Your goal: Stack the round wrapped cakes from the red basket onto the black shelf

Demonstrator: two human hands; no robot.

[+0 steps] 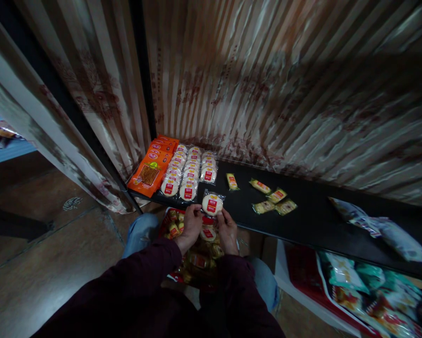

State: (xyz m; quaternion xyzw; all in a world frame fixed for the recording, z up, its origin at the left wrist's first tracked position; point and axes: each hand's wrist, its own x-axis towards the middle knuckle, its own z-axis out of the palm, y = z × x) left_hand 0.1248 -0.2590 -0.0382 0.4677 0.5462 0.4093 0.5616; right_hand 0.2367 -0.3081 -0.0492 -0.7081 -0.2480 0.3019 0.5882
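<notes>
Between my left hand [190, 224] and my right hand [227, 231] is a wrapped rice cracker [212, 203], white and round with a red label. Both hands pinch its near edge with fingertips, at the front edge of the black shelf [244, 211]. Left of it, three overlapping rows of similar wrapped crackers [189, 171] lie on the shelf; the right row is shortest. Below my hands, a red box [164, 225] between my knees holds small yellow-wrapped snacks [175, 228] and another wrapped cracker [208, 234], partly hidden by my arms.
Orange snack bags [150, 169] overlap at the shelf's left end. Several small yellow packets [277, 195] lie to the right, then a silvery plastic bag [387, 230]. A black post [143, 70] and a patterned curtain [253, 94] stand behind. Lower right, a bin [321, 277] holds bagged snacks.
</notes>
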